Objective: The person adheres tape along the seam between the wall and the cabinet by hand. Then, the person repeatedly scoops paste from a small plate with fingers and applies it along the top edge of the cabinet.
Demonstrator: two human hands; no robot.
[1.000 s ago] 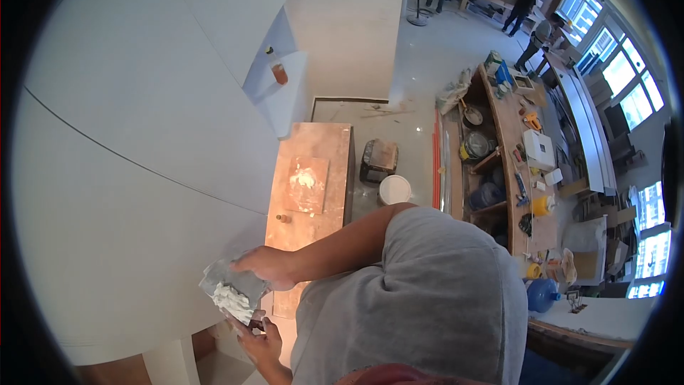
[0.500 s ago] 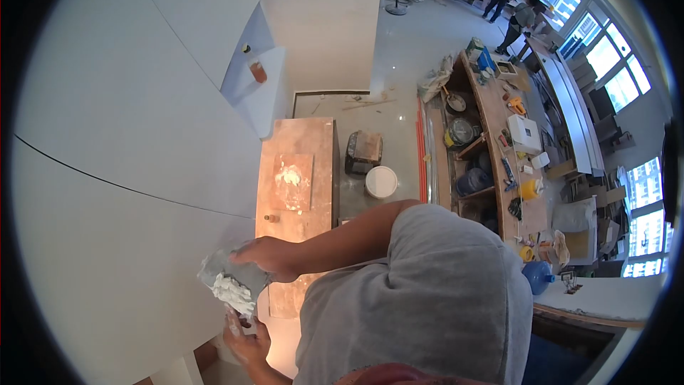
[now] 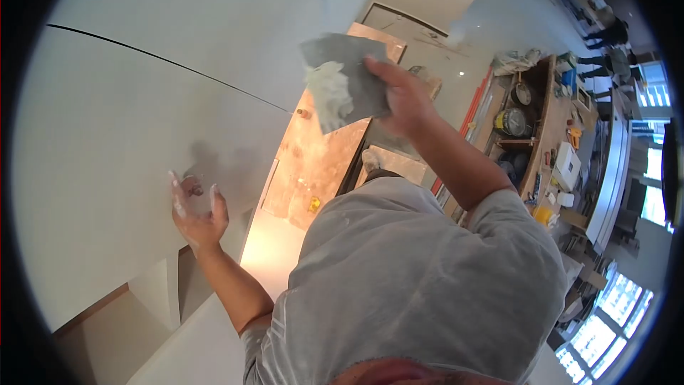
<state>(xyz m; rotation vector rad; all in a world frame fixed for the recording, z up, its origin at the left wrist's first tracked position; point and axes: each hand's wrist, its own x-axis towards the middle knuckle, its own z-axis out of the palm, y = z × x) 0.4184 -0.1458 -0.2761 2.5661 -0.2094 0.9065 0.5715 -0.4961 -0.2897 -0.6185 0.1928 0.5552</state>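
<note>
Paste-loaded plate in the right hand, left hand over by the white panel
Right hand (image 3: 410, 100) has the grey plate (image 3: 360, 50) pinched at its right edge, thumb on top; white paste (image 3: 329, 93) is heaped toward the far side, left of the fingers; left hand (image 3: 199, 224) is lower left, fingers spread around a small brownish thing (image 3: 196, 190), too blurry to tell if it's gripped; the panel's dark seam (image 3: 171, 63) slants down to the right, above the left hand, its lower end nearer the plate in view; the wooden counter (image 3: 306, 160) shows between both hands
</note>
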